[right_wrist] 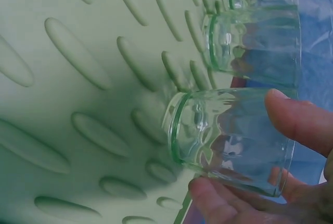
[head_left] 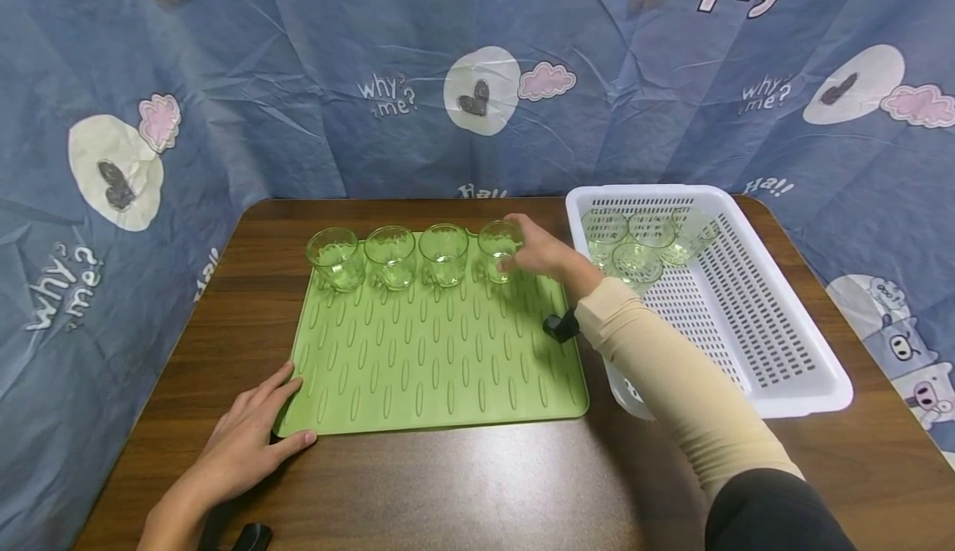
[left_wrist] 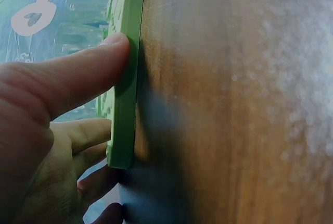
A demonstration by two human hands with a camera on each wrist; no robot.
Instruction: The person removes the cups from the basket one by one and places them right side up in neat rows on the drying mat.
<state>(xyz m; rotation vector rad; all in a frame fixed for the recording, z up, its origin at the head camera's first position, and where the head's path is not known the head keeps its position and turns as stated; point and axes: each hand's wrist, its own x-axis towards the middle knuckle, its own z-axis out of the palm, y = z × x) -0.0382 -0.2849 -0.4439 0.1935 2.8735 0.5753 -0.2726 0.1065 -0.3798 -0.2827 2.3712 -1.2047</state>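
A clear drinking glass (head_left: 498, 254) stands upright at the right end of a row along the back of the green ribbed mat (head_left: 448, 369). My right hand (head_left: 543, 251) holds it from the right; in the right wrist view the thumb and fingers (right_wrist: 299, 120) lie on opposite sides of its wall. To its left stand three more upright glasses, the nearest (head_left: 443, 257) a short gap away, then a middle one (head_left: 391, 259) and an outer one (head_left: 337, 261). My left hand (head_left: 249, 431) rests at the mat's front left corner, thumb touching the front edge, fingers along the left side.
At the right sits a white perforated plastic basket (head_left: 809, 360) with several clear glasses (head_left: 637, 263) grouped in its back left part. My right forearm crosses over the basket's left rim. The brown wooden table (head_left: 462, 493) ends at a blue printed cloth (head_left: 403, 153) behind.
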